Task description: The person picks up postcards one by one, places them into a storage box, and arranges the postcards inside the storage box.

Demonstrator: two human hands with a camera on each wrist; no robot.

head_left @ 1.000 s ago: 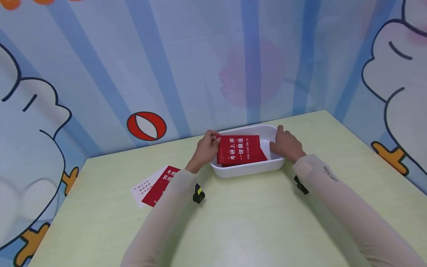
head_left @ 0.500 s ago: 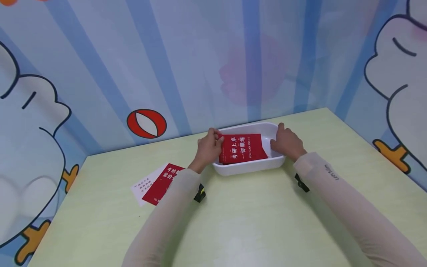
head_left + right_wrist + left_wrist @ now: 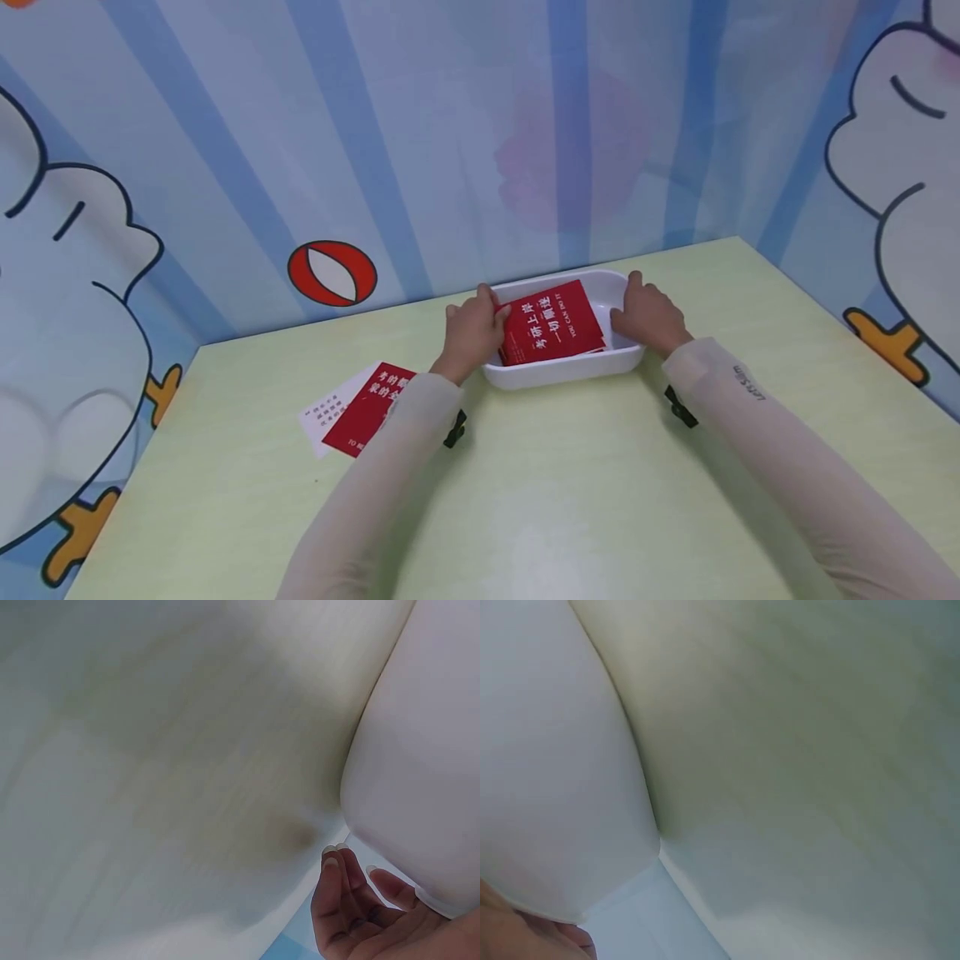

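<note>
A white oblong tray (image 3: pixel 564 372) sits near the table's back edge. Inside it lies a red card (image 3: pixel 553 323) with white lettering, turned at a slant; a thin white-edged layer shows under its right corner. My left hand (image 3: pixel 472 332) grips the tray's left end, its thumb over the rim beside the card. Around the right end my right hand (image 3: pixel 651 317) holds the rim, thumb inside. In the right wrist view, the curled fingers (image 3: pixel 330 907) are outside the tray wall (image 3: pixel 427 750). The left wrist view shows only part of the left hand (image 3: pixel 525 936) at the tray's rim.
Left of the tray, another red card (image 3: pixel 369 410) overlaps a pale printed card (image 3: pixel 330 408) on the table (image 3: pixel 570 483); the left sleeve partly covers the red one. A cartoon-printed backdrop (image 3: pixel 465 150) stands directly behind the table.
The red card in the tray has turned counterclockwise, its right end shifting toward the back. Both hands stay at the tray's ends. The head view has tilted slightly.
</note>
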